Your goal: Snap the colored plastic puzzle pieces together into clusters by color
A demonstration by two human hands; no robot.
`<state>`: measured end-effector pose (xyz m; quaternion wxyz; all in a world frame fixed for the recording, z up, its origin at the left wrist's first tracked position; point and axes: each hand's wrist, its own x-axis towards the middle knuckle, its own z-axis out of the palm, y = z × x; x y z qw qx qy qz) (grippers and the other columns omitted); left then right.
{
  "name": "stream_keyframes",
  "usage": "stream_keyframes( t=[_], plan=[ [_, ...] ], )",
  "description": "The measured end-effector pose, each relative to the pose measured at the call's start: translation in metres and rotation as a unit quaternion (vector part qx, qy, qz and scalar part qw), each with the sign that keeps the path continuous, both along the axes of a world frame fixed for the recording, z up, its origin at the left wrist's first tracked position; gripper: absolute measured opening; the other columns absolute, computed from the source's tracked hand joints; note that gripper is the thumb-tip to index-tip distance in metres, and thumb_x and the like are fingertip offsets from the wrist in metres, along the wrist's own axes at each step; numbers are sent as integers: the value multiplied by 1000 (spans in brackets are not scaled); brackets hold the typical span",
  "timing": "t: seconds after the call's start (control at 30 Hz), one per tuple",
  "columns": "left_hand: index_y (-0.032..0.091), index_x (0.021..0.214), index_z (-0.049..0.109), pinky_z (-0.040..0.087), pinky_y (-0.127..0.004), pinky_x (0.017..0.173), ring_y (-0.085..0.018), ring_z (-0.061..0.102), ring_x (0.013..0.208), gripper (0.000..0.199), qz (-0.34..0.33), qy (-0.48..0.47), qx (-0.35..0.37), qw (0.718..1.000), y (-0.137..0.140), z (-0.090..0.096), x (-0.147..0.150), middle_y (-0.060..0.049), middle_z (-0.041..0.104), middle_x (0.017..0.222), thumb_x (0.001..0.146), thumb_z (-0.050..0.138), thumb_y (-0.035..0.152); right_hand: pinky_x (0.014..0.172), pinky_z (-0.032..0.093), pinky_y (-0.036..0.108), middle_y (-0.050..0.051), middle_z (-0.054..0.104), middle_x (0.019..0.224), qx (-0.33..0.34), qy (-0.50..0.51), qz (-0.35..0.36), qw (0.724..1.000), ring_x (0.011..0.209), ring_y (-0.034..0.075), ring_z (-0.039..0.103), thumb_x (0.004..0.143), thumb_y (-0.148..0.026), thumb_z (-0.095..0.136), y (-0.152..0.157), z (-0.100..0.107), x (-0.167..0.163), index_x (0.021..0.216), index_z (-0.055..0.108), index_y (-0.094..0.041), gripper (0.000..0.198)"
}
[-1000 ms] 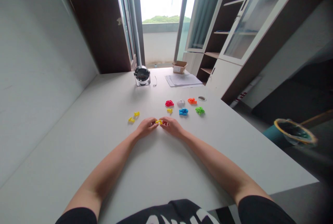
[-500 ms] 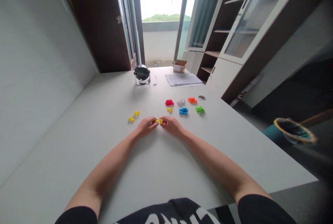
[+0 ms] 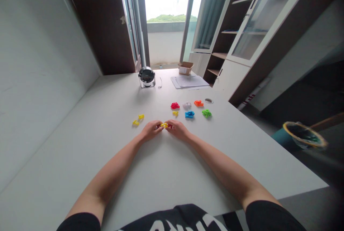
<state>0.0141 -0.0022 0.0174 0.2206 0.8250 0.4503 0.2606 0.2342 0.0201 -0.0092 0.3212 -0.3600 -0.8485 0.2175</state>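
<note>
Between my two hands is a small yellow plastic piece (image 3: 164,125), pinched at its left end by my left hand (image 3: 152,130) and at its right end by my right hand (image 3: 176,129). Both hands rest low over the white table (image 3: 166,173). Two loose yellow pieces (image 3: 135,123) lie to the left of my left hand. Just beyond my right hand sits another yellow piece (image 3: 175,113). Small plastic clusters in red (image 3: 175,106), white (image 3: 187,105), orange (image 3: 198,103), blue (image 3: 189,114) and green (image 3: 206,113) lie farther right. Their exact kind is too small to tell.
A roll of tape (image 3: 209,101) lies by the orange cluster. Farther back are papers (image 3: 190,81), a small cardboard box (image 3: 185,68), a round black device on a metal stand (image 3: 147,77) and a thin wire (image 3: 160,83). A lined bin (image 3: 303,135) stands off the table's right edge.
</note>
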Motion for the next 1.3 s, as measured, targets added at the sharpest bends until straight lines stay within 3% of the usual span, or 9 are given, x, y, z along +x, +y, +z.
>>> stream_keyframes(
  t=[1.3],
  plan=[
    [20,96,65,42,-25,70,-15,56,76,21,12,11,-3,1000,-1,1,0,-2,66,86,90,52,35,64,40,21,1,64,84,-6,-8,-7,1000,68,10,53,88,-20,62,-1,1,-1,100,68,-20,13]
  ],
)
